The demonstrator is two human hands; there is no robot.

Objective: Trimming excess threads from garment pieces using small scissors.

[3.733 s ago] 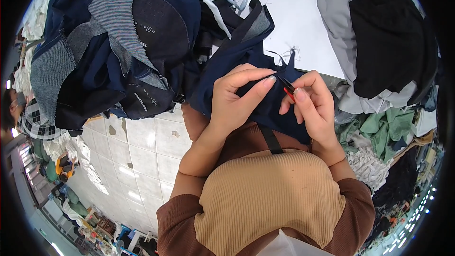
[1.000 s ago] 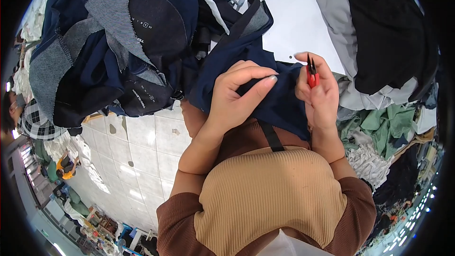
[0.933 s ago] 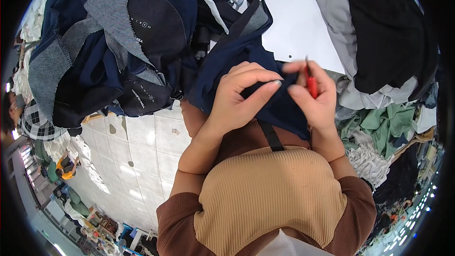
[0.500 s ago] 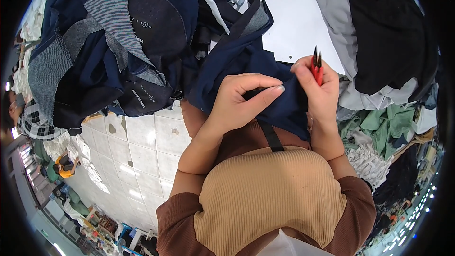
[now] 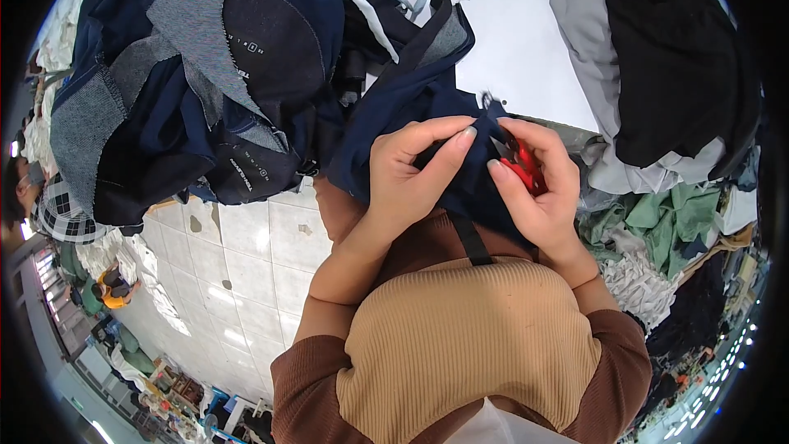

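My left hand pinches the edge of a navy blue garment between thumb and forefinger. Close beside it, my right hand is closed around red-handled thread snips, whose dark blades point up and left at the cloth. A small raised bit of navy fabric with loose threads at its tip stands between the two hands. The garment drapes from the table's edge down over my lap.
A heap of navy and grey garments fills the left, with a pale blue cord on it. Grey and black clothes lie right of the white table. Green and white cloth is piled below. Another person is far left.
My right hand has lowered the snips from upright and turned their blades left toward the cloth. A bit of fabric now sticks up between my hands. My left hand has shifted slightly left.
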